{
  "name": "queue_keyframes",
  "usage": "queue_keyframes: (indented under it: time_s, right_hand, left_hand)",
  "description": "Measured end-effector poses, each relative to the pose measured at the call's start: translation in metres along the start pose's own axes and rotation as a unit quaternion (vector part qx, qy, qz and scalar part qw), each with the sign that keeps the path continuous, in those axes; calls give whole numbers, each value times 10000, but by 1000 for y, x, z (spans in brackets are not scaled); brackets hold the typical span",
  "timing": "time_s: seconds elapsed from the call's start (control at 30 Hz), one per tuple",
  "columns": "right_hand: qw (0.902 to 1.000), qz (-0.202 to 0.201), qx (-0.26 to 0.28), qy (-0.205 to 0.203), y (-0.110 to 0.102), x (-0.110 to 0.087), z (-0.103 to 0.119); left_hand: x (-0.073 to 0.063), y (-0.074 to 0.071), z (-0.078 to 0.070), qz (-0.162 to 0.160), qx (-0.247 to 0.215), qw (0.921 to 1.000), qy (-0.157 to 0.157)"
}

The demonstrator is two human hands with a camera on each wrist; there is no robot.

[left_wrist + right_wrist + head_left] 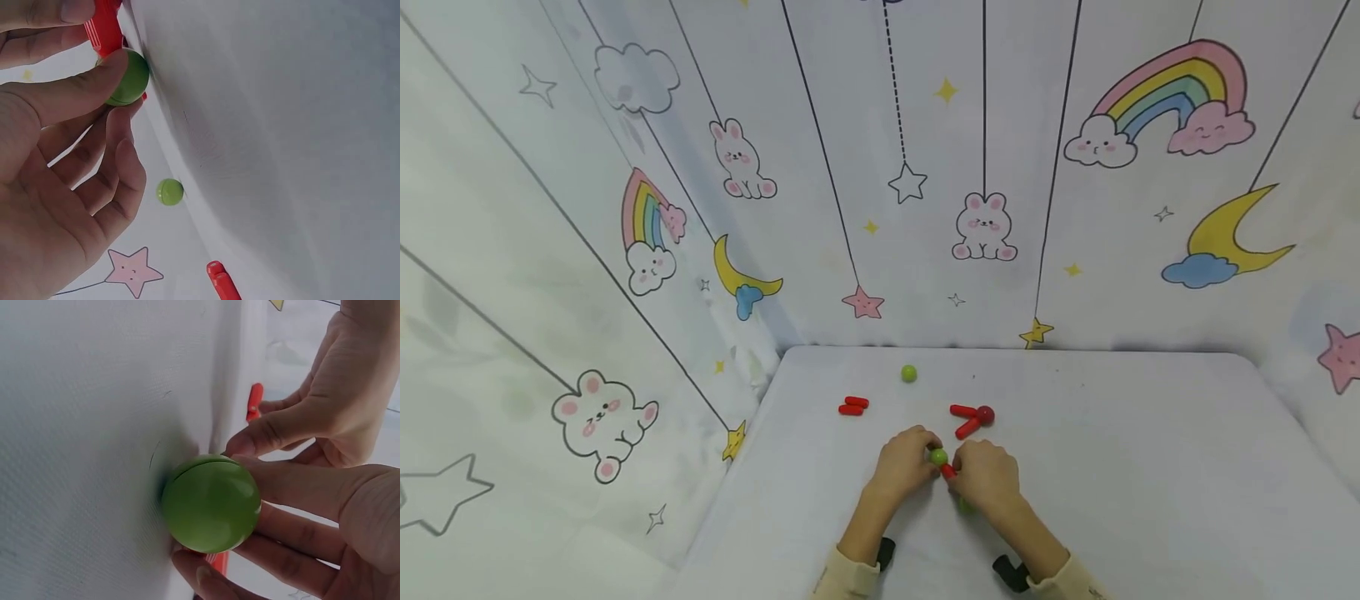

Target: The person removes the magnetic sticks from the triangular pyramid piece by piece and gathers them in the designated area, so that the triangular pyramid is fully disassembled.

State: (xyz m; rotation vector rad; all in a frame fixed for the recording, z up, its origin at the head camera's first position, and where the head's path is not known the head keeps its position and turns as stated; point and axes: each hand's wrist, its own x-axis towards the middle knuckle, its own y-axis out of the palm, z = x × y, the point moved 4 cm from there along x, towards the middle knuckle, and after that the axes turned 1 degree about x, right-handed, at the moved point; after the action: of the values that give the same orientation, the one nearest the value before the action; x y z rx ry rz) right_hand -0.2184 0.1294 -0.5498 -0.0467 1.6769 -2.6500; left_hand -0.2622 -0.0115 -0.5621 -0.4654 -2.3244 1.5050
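Observation:
In the head view my left hand (904, 462) pinches a green ball (938, 457) between thumb and fingers. My right hand (989, 477) grips a short red rod (948, 472) whose end meets that ball. The left wrist view shows the ribbed red rod (104, 30) against the green ball (133, 80), with the left thumb across the ball. A second green ball (967, 505) is partly hidden under the right hand. It looms large as the green ball (212, 503) beside the right fingers in the right wrist view.
Beyond my hands, two red rods (967, 428) meet a dark red ball (986, 415) on the white table (1135, 467). Two more red rods (852, 410) lie side by side at the left. Another green ball (909, 373) sits near the table's back edge, before a patterned curtain (925, 275).

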Motion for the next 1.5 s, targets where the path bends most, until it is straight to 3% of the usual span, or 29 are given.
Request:
queue_keyframes:
  time_s: [0.3,0.5,0.93,1.07,1.2,1.33,1.5]
  right_hand:
    - [9998,-164,-141,21,0,0,3]
    - [9996,-260,-122,-32,3,-1,1]
    - [9981,-550,-140,-225,2,-5,6]
    - [9991,-334,-154,-228,1,-5,5]
    - [9998,-104,-166,19,1,-1,-1]
    - [9998,-34,-128,150,0,2,-6]
    - [9999,27,-91,73,1,0,-6]
  left_hand:
    - [-2,-1,-5,-151,277,9995,91]
    - [-4,3,-5,-68,432,9989,192]
    - [-2,-5,-1,62,562,9972,493]
    - [4,-12,5,-142,560,9981,219]
    - [9,-26,14,-442,445,9980,-64]
    - [13,-35,18,-439,306,9985,-86]
    - [20,-36,22,-294,280,9992,-15]
